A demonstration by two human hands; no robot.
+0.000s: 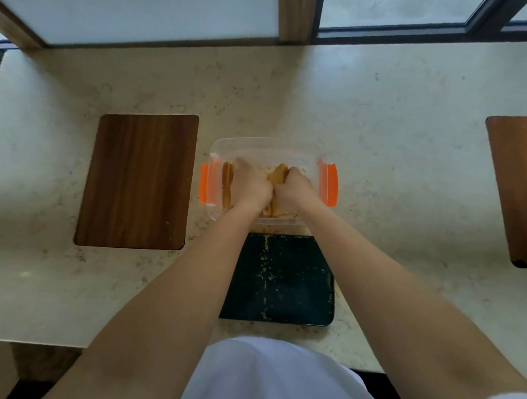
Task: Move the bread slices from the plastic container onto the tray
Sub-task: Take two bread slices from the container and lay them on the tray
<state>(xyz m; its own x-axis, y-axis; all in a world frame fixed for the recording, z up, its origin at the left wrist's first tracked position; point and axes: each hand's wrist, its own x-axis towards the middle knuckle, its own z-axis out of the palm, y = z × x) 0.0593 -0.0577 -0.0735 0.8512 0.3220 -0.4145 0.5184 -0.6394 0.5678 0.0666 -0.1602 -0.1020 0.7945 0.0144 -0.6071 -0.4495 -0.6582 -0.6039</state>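
A clear plastic container (261, 145) with orange side clips stands on the counter beyond the dark tray (297, 281). Brown bread slices stand on edge inside it. Both my hands reach into the container. My left hand (250, 184) and my right hand (297, 186) are closed side by side around a bunch of bread slices (278, 174) in the middle. More bread slices (226, 184) stand apart at the container's left end. The tray holds only crumbs.
A dark wooden board (137, 179) lies to the left of the container. Another wooden board (522, 187) sits at the far right edge. The counter's front edge runs just below the tray, and a window frame lines the back.
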